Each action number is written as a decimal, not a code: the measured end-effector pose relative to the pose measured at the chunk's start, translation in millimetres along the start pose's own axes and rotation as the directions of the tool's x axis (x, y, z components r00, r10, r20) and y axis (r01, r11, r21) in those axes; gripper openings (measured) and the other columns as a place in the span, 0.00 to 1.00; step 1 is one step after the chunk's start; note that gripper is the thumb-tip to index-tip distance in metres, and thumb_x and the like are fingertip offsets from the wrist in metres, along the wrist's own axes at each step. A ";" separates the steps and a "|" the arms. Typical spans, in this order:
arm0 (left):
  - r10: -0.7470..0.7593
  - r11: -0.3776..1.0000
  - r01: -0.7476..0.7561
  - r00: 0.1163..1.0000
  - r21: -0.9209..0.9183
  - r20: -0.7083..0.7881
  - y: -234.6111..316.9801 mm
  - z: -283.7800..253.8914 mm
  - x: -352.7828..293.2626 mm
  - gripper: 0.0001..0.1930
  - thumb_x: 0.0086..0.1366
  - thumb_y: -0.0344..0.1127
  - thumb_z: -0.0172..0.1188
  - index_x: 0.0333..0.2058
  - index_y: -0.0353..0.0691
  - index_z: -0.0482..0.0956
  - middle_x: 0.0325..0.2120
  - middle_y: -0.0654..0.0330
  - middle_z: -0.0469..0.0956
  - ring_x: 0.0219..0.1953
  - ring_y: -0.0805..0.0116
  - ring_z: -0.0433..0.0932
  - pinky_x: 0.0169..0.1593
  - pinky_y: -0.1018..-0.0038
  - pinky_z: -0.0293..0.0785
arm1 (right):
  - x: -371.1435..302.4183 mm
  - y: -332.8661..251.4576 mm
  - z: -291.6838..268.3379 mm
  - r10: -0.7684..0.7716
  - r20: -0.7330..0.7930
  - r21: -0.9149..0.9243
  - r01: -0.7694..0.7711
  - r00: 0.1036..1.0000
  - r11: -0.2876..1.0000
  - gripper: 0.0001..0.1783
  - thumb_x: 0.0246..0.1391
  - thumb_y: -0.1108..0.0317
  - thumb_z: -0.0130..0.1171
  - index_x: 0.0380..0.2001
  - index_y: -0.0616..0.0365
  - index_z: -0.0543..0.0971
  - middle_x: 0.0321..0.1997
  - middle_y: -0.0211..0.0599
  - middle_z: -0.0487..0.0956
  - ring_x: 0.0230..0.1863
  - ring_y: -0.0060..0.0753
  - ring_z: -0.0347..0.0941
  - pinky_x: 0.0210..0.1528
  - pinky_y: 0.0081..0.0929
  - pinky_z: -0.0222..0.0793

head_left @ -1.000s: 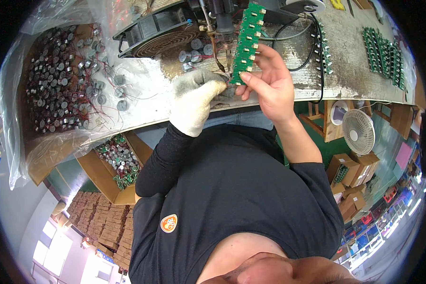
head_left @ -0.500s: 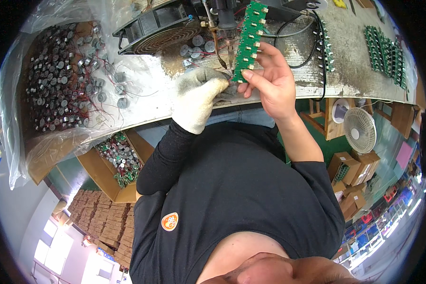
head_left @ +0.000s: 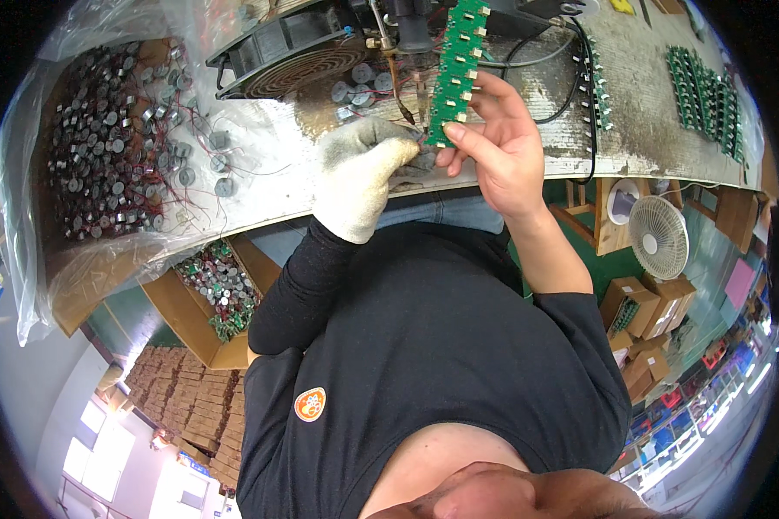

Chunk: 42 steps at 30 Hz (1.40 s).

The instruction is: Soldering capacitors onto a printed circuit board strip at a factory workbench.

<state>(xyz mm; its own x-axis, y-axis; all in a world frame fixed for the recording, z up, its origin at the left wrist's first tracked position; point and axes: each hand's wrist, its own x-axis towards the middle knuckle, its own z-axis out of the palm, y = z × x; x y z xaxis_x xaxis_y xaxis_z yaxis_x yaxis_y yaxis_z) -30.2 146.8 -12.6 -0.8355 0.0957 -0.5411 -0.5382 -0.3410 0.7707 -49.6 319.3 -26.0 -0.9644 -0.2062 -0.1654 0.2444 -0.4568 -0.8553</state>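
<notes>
The badge [head_left: 311, 404] on the chest of the black shirt [head_left: 433, 346] is the clearest marking: a round orange patch with a white emblem, and small marks along its edge too fine to read. A pink sheet [head_left: 739, 286] stands far off on the right, any writing on it too small to tell.

The right hand [head_left: 506, 164], bare, pinches the lower end of a long green board [head_left: 457, 78] between thumb and fingers, holding it up over the front of the bench [head_left: 640, 125]. Pale connectors line the board's right edge. The left hand [head_left: 353, 177], in a whitish glove, has thumb and forefinger pressed together just beside that lower end; what they pinch cannot be told. A soldering tip [head_left: 405, 111] points down just above them.

Behind lies a black fan [head_left: 307, 65], with a few round motors [head_left: 359, 91] near it. Many more, with red wires, fill a plastic-lined box [head_left: 65, 298] at left. More boards [head_left: 705, 104] lie at far right.
</notes>
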 end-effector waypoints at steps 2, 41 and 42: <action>0.011 0.998 -0.011 1.000 0.057 0.000 -2.9 -4.7 2.0 0.07 0.58 0.31 0.58 0.29 0.32 0.79 0.24 0.62 0.78 0.26 0.77 0.75 0.31 0.80 0.70 | 0.0 0.2 -0.3 0.002 -0.003 0.002 -0.002 1.000 1.000 0.29 0.53 0.83 0.54 0.57 0.62 0.60 0.48 0.48 0.73 0.26 0.31 0.78 0.22 0.19 0.72; 0.030 0.988 -0.031 0.999 0.150 0.011 -10.0 -9.2 1.2 0.07 0.58 0.32 0.59 0.30 0.33 0.79 0.24 0.63 0.78 0.27 0.77 0.73 0.32 0.79 0.69 | -4.1 4.3 0.0 -0.003 -0.006 -0.034 0.002 1.000 0.999 0.30 0.51 0.86 0.53 0.58 0.65 0.61 0.50 0.49 0.74 0.26 0.30 0.77 0.21 0.17 0.72; 0.027 0.991 -0.028 1.000 0.132 0.008 -9.6 -8.7 1.2 0.07 0.58 0.32 0.59 0.30 0.33 0.79 0.24 0.63 0.78 0.27 0.77 0.73 0.32 0.79 0.68 | -3.8 4.1 0.3 -0.004 -0.004 -0.035 0.004 1.000 0.999 0.30 0.51 0.86 0.53 0.58 0.65 0.61 0.50 0.49 0.74 0.26 0.30 0.77 0.21 0.17 0.72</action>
<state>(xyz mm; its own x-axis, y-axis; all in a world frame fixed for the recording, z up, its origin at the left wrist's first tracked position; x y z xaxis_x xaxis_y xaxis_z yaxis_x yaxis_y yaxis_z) -25.1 142.0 -23.6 -0.8507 0.0937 -0.5172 -0.5245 -0.2167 0.8234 -44.9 318.0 -28.7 -0.9659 -0.2007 -0.1635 0.2365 -0.4271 -0.8727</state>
